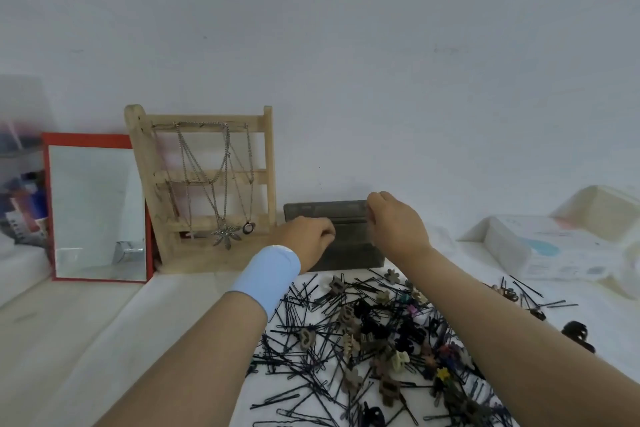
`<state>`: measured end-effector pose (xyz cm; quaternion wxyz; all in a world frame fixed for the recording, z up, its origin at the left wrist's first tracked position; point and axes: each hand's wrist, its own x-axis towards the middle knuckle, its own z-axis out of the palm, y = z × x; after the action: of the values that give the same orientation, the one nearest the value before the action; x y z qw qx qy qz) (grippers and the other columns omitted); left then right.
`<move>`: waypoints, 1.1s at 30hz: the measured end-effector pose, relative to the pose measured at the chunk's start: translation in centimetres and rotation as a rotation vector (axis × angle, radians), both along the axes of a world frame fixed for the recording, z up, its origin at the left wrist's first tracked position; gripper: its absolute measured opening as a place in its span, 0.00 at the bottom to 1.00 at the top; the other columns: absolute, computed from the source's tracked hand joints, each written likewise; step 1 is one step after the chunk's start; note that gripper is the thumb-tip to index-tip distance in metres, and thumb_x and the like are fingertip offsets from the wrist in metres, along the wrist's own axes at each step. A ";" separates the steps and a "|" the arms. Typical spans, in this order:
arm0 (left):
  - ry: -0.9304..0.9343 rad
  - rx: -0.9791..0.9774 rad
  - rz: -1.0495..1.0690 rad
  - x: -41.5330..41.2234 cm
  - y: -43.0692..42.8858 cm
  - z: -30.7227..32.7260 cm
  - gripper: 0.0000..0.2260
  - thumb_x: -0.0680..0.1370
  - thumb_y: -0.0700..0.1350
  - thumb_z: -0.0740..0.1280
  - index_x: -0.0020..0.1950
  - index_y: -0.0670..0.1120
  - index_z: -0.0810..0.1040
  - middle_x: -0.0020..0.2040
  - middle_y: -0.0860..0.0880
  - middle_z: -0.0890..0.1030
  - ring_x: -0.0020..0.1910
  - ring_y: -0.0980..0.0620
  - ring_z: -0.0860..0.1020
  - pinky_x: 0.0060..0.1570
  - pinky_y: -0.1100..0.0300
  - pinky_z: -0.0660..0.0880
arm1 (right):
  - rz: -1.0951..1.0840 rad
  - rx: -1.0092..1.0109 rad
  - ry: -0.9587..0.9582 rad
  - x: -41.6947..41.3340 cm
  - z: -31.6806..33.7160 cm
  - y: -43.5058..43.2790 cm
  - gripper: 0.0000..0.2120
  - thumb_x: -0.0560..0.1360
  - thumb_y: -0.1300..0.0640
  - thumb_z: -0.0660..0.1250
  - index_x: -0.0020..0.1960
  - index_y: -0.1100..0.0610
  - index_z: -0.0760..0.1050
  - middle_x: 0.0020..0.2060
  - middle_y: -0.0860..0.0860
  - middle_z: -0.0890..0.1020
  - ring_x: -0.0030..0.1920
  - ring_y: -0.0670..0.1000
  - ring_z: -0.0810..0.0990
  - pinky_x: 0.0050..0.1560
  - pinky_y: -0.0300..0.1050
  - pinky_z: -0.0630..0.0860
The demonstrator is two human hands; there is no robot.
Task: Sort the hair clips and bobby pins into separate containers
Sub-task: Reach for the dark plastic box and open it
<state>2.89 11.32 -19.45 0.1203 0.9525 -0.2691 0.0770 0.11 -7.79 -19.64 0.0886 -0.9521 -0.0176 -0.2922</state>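
A heap of black bobby pins (311, 340) mixed with small claw hair clips (367, 326) in brown, beige and black lies on the white surface in front of me. Behind it, against the wall, stands a dark grey box (346, 218). My left hand (308, 239), with a light blue wristband, is curled over the box's left front part. My right hand (394, 222) pinches the box's upper right corner. Whether either hand holds a pin is hidden.
A wooden jewellery rack (207, 184) hung with necklaces leans on the wall left of the box. A red-framed mirror (97, 211) stands further left. White trays (540, 243) sit at the right, with loose pins and dark clips (575, 333) nearby.
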 end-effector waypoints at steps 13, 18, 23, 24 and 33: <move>-0.085 0.015 0.027 -2.1 0.1 -1.1 0.21 0.77 0.48 0.65 0.70 0.59 0.71 0.69 0.52 0.69 0.70 0.49 0.64 0.69 0.51 0.63 | 0.171 -0.010 0.362 -2.2 -0.1 -0.6 0.36 0.74 0.62 0.69 0.79 0.51 0.59 0.76 0.52 0.60 0.62 0.61 0.77 0.60 0.48 0.74; 0.120 0.094 0.094 -1.2 -0.5 0.1 0.30 0.79 0.56 0.63 0.79 0.63 0.55 0.82 0.54 0.42 0.80 0.47 0.40 0.77 0.41 0.47 | 0.191 -0.089 0.470 -2.7 1.4 -0.8 0.28 0.77 0.57 0.65 0.77 0.52 0.66 0.75 0.52 0.66 0.72 0.55 0.69 0.70 0.47 0.67; 0.358 0.115 0.144 -0.9 -1.1 -1.0 0.23 0.83 0.57 0.53 0.78 0.66 0.56 0.81 0.54 0.38 0.80 0.46 0.37 0.77 0.40 0.41 | 0.151 -0.285 0.552 -2.9 0.5 -0.7 0.13 0.76 0.43 0.63 0.51 0.48 0.82 0.68 0.53 0.72 0.68 0.58 0.66 0.66 0.53 0.65; 0.370 0.117 0.140 -1.0 -1.1 -1.2 0.23 0.83 0.56 0.52 0.78 0.66 0.55 0.81 0.54 0.39 0.80 0.46 0.38 0.77 0.39 0.42 | 0.168 -0.251 0.555 -2.8 0.4 -0.8 0.10 0.76 0.45 0.65 0.48 0.50 0.80 0.70 0.54 0.70 0.68 0.57 0.68 0.67 0.52 0.67; 0.195 0.232 0.176 -2.1 -1.2 -1.1 0.24 0.83 0.52 0.46 0.80 0.62 0.51 0.82 0.51 0.42 0.80 0.45 0.45 0.76 0.45 0.44 | 0.272 -0.117 0.619 -3.0 0.2 -1.6 0.09 0.77 0.52 0.67 0.50 0.57 0.79 0.77 0.56 0.65 0.74 0.54 0.67 0.66 0.48 0.70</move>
<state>0.82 10.12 -20.51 0.0277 0.9828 -0.1790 -0.0371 -2.86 -9.36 -19.49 0.0730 -0.9880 -0.1334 0.0265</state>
